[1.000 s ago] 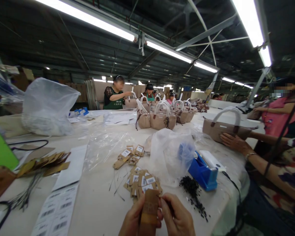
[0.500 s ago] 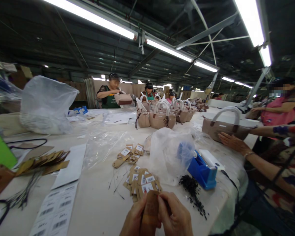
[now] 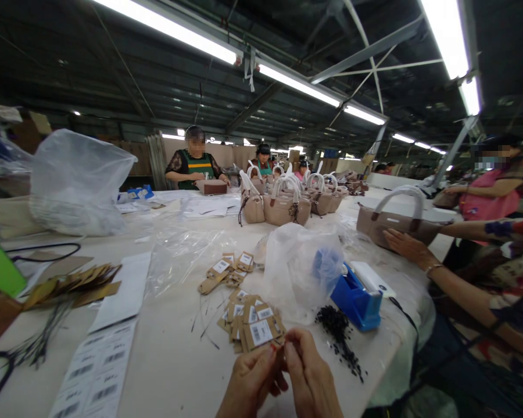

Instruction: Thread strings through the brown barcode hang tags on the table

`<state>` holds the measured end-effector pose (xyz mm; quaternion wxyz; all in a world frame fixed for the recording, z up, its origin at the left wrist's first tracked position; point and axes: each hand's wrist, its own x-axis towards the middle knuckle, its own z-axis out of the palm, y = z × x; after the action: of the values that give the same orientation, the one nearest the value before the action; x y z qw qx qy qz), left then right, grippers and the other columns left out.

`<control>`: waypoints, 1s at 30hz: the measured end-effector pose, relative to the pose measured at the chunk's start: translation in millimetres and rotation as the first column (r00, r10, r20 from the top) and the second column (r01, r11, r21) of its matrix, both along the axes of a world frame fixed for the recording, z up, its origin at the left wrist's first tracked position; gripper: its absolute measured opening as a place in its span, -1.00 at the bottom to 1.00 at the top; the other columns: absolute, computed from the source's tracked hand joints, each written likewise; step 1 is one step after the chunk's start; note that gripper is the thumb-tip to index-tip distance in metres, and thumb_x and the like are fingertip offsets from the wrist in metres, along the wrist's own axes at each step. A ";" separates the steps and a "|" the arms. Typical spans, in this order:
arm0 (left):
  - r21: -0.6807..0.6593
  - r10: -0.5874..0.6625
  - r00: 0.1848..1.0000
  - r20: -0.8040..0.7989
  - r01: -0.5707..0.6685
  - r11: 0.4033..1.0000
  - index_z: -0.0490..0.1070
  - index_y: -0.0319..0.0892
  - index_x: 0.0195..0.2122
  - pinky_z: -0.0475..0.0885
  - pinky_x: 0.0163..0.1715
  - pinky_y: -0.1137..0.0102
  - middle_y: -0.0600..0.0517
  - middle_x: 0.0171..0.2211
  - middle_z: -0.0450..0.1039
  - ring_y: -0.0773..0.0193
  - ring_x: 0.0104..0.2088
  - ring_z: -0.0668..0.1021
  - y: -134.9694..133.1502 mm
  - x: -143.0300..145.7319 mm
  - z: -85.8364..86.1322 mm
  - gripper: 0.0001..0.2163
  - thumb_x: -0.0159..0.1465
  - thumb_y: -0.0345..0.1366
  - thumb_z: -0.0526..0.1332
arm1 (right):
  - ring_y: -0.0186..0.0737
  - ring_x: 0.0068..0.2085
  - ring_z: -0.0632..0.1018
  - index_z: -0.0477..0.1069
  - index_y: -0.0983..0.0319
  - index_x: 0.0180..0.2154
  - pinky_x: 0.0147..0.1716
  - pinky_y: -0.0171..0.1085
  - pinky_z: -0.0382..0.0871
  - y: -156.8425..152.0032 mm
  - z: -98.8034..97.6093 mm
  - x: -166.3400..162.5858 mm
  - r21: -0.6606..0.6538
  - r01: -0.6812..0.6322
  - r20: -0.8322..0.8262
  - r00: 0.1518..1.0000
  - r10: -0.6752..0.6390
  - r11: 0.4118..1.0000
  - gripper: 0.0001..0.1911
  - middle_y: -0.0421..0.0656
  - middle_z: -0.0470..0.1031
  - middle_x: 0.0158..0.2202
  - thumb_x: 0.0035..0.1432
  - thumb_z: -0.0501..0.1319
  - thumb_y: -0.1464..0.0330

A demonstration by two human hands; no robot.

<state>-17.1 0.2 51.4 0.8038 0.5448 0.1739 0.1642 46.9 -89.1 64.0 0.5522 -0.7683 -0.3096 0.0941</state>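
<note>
My left hand (image 3: 249, 382) and my right hand (image 3: 310, 378) meet at the bottom centre, fingertips pinched together. Between them they hold the end of a brown cardboard tag (image 3: 258, 334) with a white barcode label facing up. The tag leans over a pile of similar labelled tags (image 3: 244, 316) lying on the white table (image 3: 169, 360). A second small group of tags (image 3: 224, 270) lies farther back. A heap of small black fasteners (image 3: 337, 331) is just right of my hands.
A blue dispenser (image 3: 355, 299) and a clear plastic bag (image 3: 298, 270) stand behind the fasteners. Barcode label sheets (image 3: 98, 371) and blank brown tags (image 3: 76, 287) lie at left. Beige handbags (image 3: 283, 206) fill the far table. A co-worker's hand (image 3: 407, 247) rests on a handbag at right.
The tag stood upright between my hands with its plain brown side toward me; now it is tipped forward and shows its barcode label. A far co-worker set a box down on the table.
</note>
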 end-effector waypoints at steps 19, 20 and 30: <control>0.944 0.229 0.935 0.271 -0.305 0.126 0.37 -0.19 -0.09 0.48 -0.26 0.36 -0.15 -0.21 0.52 0.12 -0.23 0.56 -0.3 -7.9 -23.0 -0.66 0.11 -0.22 0.24 | -0.32 -0.41 0.44 0.28 0.21 -0.37 -0.43 -0.38 0.28 -17.5 2.8 23.6 0.035 -0.296 -0.175 0.939 0.297 0.955 -0.89 -0.25 0.40 -0.44 0.11 0.05 0.32; 0.945 0.231 0.930 0.286 -0.313 0.094 0.35 -0.19 -0.07 0.48 -0.25 0.35 -0.15 -0.20 0.52 0.12 -0.22 0.56 0.0 -7.8 -25.0 -0.64 0.11 -0.21 0.24 | -0.31 -0.39 0.45 0.29 0.20 -0.36 -0.41 -0.37 0.29 -17.2 3.0 23.7 0.021 -0.303 -0.161 0.940 0.302 0.953 -0.90 -0.25 0.41 -0.43 0.11 0.06 0.33; 0.939 0.199 0.918 0.342 -0.325 -0.111 -0.15 -0.33 0.25 0.44 -0.26 0.31 -0.26 -0.11 0.48 0.06 -0.18 0.55 0.8 -5.6 -32.7 -0.30 0.16 -0.30 0.19 | -0.29 -0.49 0.42 0.22 0.20 -0.48 -0.48 -0.36 0.21 -9.2 -0.9 26.6 -0.228 -0.178 0.047 0.980 0.194 0.957 -0.82 -0.24 0.38 -0.54 0.13 0.01 0.29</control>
<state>-22.7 1.1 18.7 0.1182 0.8987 0.0699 0.4166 73.6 -98.3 63.1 0.4404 -0.7955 -0.3868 0.1534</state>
